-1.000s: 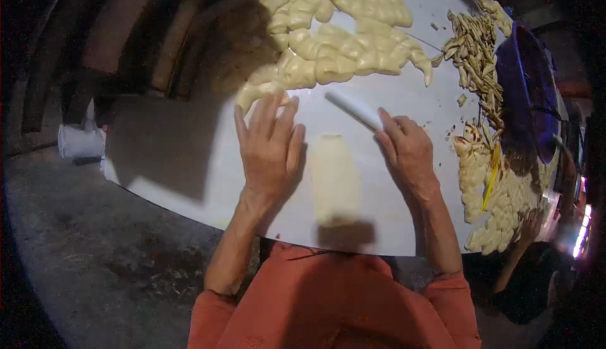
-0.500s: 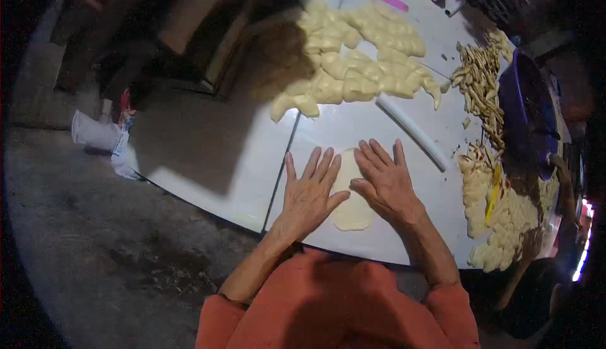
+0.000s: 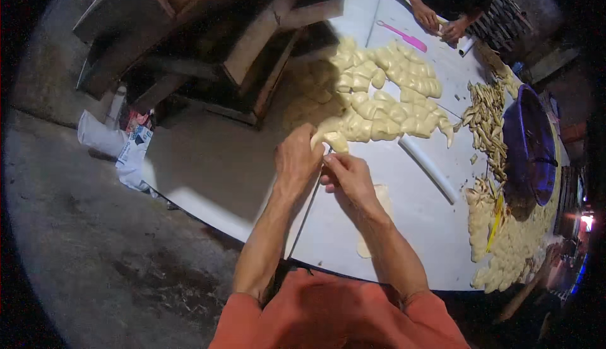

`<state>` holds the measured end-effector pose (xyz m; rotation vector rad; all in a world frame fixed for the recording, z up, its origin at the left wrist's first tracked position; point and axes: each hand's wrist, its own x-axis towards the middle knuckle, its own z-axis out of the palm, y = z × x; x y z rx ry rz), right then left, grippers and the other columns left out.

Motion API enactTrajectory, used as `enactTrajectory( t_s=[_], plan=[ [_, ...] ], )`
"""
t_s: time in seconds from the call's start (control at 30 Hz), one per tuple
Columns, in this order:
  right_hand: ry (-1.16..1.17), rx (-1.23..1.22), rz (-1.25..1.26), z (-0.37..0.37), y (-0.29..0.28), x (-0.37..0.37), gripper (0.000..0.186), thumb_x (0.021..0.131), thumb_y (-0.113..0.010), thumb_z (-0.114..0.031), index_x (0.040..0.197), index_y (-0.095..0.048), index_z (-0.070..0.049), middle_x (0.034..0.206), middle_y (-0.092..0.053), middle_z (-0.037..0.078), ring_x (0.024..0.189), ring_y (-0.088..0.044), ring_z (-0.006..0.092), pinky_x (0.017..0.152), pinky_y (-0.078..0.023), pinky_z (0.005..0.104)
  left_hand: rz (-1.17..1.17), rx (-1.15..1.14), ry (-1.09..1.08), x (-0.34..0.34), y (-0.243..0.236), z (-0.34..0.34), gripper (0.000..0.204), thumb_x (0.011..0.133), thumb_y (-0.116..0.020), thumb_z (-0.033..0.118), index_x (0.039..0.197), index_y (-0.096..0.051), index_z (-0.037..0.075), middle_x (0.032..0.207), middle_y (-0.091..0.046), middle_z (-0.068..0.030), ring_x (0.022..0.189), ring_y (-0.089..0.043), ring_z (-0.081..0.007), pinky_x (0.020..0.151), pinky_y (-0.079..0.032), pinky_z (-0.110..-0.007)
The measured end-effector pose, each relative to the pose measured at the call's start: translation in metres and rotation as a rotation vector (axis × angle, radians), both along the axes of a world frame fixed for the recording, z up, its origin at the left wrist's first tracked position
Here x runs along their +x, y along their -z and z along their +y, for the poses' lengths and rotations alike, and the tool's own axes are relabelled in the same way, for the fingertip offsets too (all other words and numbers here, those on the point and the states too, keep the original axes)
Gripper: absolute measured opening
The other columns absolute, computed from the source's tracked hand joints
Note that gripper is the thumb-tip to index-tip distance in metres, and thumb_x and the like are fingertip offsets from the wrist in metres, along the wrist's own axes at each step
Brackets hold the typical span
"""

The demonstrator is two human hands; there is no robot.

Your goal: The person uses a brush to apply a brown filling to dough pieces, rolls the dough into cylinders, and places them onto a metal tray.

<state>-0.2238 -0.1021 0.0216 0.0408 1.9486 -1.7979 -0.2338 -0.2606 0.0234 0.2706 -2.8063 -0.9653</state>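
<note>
My left hand (image 3: 298, 158) is closed at the near left end of a spread of pale yellow dough pieces (image 3: 379, 118), its fingers around an end piece of dough (image 3: 326, 133). Right beside it, my right hand (image 3: 351, 177) has thumb and forefinger brought together at the tip of that dough, the other fingers curled. Whether dough lies in that pinch is hidden. A flattened sheet of dough (image 3: 382, 196) rests on the white table (image 3: 420, 242), partly covered by my right forearm. Right of it lies a white rolling rod (image 3: 428, 169).
Dark wooden trays (image 3: 252, 65) stand stacked at the far left. A pink spatula (image 3: 407, 38) lies beyond the dough. Finger-shaped pieces (image 3: 486, 128) are heaped by a purple basin (image 3: 527, 141) at right. Another person's hands (image 3: 439, 24) work at the far edge.
Both hands have left the flattened dough, where they lay spread, and moved forward and left to the dough pieces, closing there. The view has shifted, showing more of the other person.
</note>
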Motion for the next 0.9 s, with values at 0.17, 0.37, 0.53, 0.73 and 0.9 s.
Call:
enactTrajectory(
  t_s=[0.17,0.37,0.53,0.73,0.9],
  plan=[
    [0.143,-0.452,-0.321,-0.02,-0.006,0.001,0.043,0.103,-0.064,-0.041,0.106,-0.065,0.002,0.09,-0.067,0.007,0.077,-0.069,0.0144,0.068,-0.059,0.0271,-0.06,0.377,-0.105,0.053,-0.035,0.004,0.029,0.089,-0.076,0.023,0.109,-0.072,0.002,0.085,-0.075,-0.0152,0.074,-0.073,-0.0264,0.069,-0.057,-0.039],
    [0.209,-0.376,-0.276,-0.038,0.004,-0.004,0.03,0.103,-0.063,-0.031,0.107,-0.062,-0.002,0.088,-0.067,0.008,0.064,-0.063,0.0125,0.054,-0.052,0.0261,-0.157,0.503,-0.148,0.08,-0.052,-0.004,0.029,0.095,-0.074,0.025,0.111,-0.073,0.001,0.088,-0.077,-0.0123,0.073,-0.075,-0.0173,0.065,-0.056,-0.032],
    [0.028,-0.222,-0.308,-0.024,0.006,0.01,0.035,0.106,-0.058,-0.035,0.111,-0.062,0.0,0.093,-0.065,0.006,0.077,-0.064,0.0111,0.054,-0.052,0.0253,0.005,0.631,-0.121,0.061,-0.005,-0.031,0.025,0.101,-0.066,0.02,0.113,-0.072,-0.002,0.096,-0.075,-0.0107,0.078,-0.069,-0.0114,0.068,-0.056,-0.03],
    [0.057,-0.152,-0.138,-0.019,0.003,0.018,0.046,0.102,-0.065,-0.04,0.123,-0.062,0.001,0.094,-0.07,0.007,0.08,-0.066,0.0113,0.059,-0.054,0.0262,-0.132,1.007,-0.131,0.057,0.006,-0.011,0.016,0.101,-0.065,0.01,0.108,-0.072,-0.003,0.095,-0.072,-0.0048,0.077,-0.067,-0.0096,0.068,-0.056,-0.024],
    [0.068,0.335,0.314,-0.036,-0.006,0.012,0.049,0.091,-0.074,-0.043,0.107,-0.064,0.002,0.09,-0.072,0.02,0.084,-0.071,0.0388,0.074,-0.054,0.0469,-0.072,1.199,-0.183,0.062,-0.003,-0.017,0.035,0.108,-0.053,0.014,0.141,-0.048,0.003,0.095,-0.071,-0.0062,0.071,-0.066,-0.007,0.053,-0.052,-0.022]
  ],
)
